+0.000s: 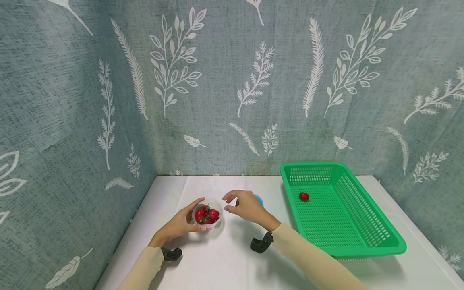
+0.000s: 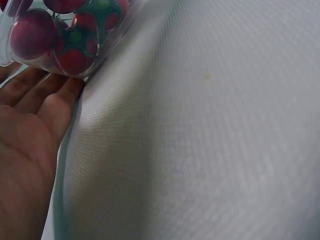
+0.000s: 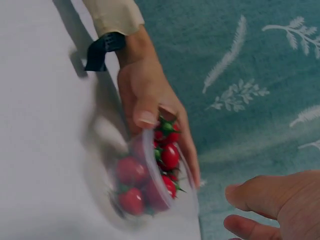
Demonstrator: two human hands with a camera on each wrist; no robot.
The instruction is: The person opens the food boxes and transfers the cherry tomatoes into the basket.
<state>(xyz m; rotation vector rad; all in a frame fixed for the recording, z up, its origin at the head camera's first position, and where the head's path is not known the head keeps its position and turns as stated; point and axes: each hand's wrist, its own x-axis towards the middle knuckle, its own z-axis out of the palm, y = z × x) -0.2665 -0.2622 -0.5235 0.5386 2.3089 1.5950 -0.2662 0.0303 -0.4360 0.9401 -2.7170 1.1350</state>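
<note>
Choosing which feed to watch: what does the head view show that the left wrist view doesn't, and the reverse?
Only the head view: the right hand, a blue object partly hidden behind it, and the green basket holding one tomato.

Only the left wrist view: the palm of the left hand and a small yellowish speck on the white surface.

Both: the left hand touching the clear container with red tomatoes inside.

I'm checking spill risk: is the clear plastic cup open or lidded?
Open: in the right wrist view, no lid covers the clear plastic cup, and cherry tomatoes show bare inside.
</note>
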